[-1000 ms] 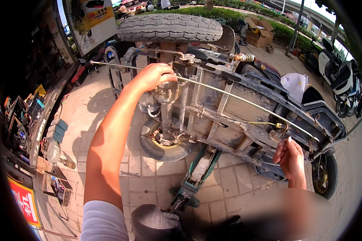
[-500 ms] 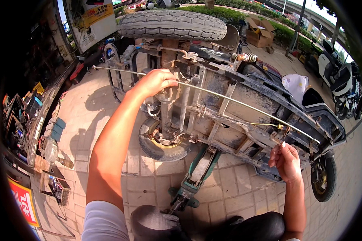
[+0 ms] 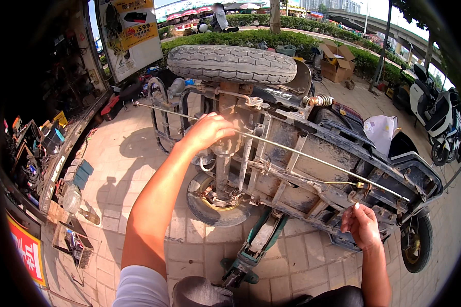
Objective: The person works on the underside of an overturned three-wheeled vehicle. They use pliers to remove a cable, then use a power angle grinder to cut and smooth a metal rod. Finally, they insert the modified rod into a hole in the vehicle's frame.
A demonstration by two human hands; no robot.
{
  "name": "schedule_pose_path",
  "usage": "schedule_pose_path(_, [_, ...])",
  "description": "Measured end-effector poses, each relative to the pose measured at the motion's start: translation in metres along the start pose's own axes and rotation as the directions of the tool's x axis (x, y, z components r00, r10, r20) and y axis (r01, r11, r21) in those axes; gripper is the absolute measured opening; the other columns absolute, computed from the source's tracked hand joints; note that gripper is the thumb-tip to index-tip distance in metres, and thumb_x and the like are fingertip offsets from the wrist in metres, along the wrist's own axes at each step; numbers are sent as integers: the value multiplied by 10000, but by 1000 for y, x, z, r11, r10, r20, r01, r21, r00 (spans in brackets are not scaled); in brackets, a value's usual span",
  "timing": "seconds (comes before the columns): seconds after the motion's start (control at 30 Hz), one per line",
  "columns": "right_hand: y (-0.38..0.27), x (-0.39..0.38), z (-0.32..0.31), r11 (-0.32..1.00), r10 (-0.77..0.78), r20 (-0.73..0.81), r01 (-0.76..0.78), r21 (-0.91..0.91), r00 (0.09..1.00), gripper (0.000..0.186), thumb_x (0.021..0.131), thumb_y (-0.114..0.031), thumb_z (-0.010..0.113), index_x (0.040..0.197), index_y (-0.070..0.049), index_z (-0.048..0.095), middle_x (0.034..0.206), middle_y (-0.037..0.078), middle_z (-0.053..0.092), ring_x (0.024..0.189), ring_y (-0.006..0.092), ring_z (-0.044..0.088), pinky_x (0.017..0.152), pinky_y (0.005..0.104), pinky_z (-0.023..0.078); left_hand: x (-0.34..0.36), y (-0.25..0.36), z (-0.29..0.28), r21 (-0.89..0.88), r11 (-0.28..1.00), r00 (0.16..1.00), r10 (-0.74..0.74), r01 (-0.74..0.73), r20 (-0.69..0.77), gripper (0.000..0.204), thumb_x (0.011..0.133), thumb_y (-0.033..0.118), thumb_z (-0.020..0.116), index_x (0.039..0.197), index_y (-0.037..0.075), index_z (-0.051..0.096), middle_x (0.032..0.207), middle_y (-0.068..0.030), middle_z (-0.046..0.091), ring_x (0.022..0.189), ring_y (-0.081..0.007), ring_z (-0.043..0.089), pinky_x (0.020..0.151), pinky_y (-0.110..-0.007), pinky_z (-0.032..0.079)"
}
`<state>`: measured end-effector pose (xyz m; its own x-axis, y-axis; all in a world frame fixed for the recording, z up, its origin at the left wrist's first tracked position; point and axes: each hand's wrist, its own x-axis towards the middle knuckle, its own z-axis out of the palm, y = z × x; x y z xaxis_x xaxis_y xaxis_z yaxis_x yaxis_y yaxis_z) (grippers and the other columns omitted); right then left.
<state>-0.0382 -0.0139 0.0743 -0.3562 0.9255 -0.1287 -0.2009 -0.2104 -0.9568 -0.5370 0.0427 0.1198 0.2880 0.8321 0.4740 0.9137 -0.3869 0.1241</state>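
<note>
1. Far left, I see a toolbox [image 3: 72, 243], lid up, on the paving.
2. My left hand [image 3: 208, 132] has its fingers wrapped around a long thin metal rod [image 3: 303, 154], below the upper rear tyre [image 3: 230, 64].
3. Rod slants down rightward across the tipped vehicle's underside [image 3: 333, 151]; far end near its front frame.
4. Green floor jack [image 3: 256, 240] stands just below the frame.
5. My right hand [image 3: 363, 227]: fingers curled, thumb and forefinger tips close, near the lower frame; can't tell if they pinch anything.
6. Front wheel [image 3: 417, 243] right of that hand.
</note>
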Motion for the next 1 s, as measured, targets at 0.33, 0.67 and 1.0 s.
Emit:
schedule_pose_path(0.33, [8,2,15,995,62,36,-59,-82,997,334,983,-309,557,854,-10,630,725,104,650,585,185,606,547,295,498,-22,1,-4,93,994,990,-45,58,-132,382,832,342,715,1098,69,682,1063,-82,663,1088,-280,555,981,-407,377])
schedule_pose_path(0.67, [-18,-35,-31,979,-39,-43,29,-202,998,332,974,-322,583,969,4,647,836,79,665,705,141,610,688,275,508,-99,120,32,-410,891,950,-274,194,-147,239,981,107,526,1150,-31,623,1078,-117,669,1040,-224,615,934,-319,450])
schedule_pose_path(1.0, [217,-291,-249,617,-47,-923,-715,-327,382,336,930,-291,592,914,35,673,820,100,684,735,197,646,681,326,501,-246,112,148,-539,516,746,-484,666,458,449,1045,305,404,709,20,489,561,-23,446,475,-101,396,469,-294,318])
